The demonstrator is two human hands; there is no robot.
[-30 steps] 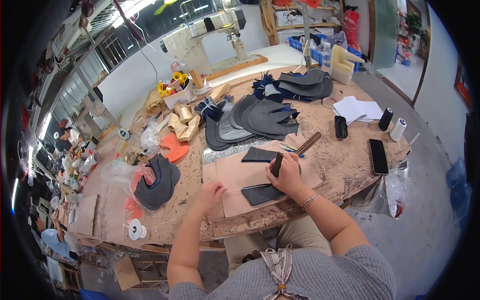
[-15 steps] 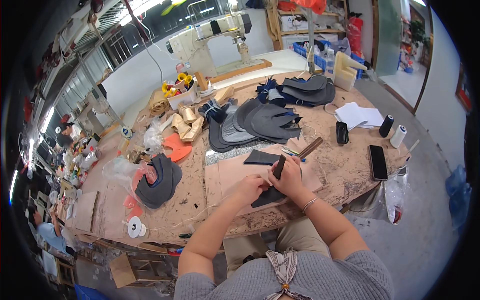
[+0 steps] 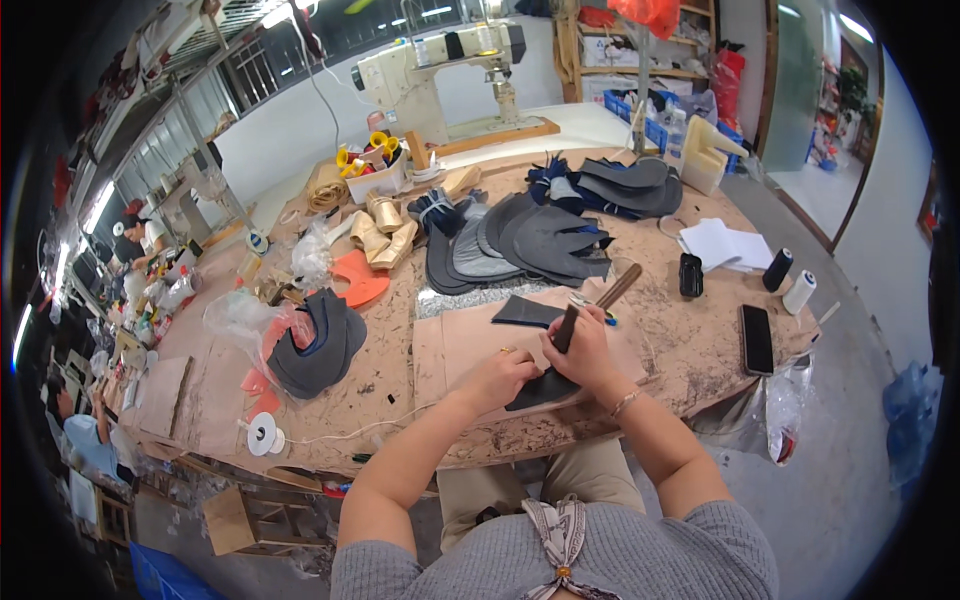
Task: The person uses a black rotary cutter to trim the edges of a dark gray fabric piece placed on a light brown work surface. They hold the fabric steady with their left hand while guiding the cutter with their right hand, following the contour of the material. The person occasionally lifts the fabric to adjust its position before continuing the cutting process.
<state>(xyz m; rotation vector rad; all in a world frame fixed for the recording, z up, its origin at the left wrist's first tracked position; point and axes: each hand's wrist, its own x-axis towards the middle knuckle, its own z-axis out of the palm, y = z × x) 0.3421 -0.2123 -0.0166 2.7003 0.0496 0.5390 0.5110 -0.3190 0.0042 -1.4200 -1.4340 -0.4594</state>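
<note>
My left hand (image 3: 503,379) presses its bunched fingers on a dark grey material piece (image 3: 541,393) lying on the pinkish board (image 3: 447,352). Closed around a dark, flat, bar-shaped tool (image 3: 567,328), my right hand (image 3: 588,356) is right beside it. The tool slants upward out of the fist; its lower end is hidden by my fingers. Beyond the right hand, a brown stick (image 3: 621,287) lies slanted, close to some small tools. A second dark cut piece (image 3: 526,311) rests flat on the board, just past my hands.
Stacks of dark grey cut pieces (image 3: 552,240) lie beyond the board, and another pile (image 3: 318,345) sits left. A phone (image 3: 757,339), thread spools (image 3: 799,291) and a black case (image 3: 690,275) are at right. A sewing machine (image 3: 430,75) stands behind. A co-worker (image 3: 88,436) is far left.
The whole view has shifted slightly. Both hands stay at the same piece; the bar-shaped tool in my right hand is tilted a little differently.
</note>
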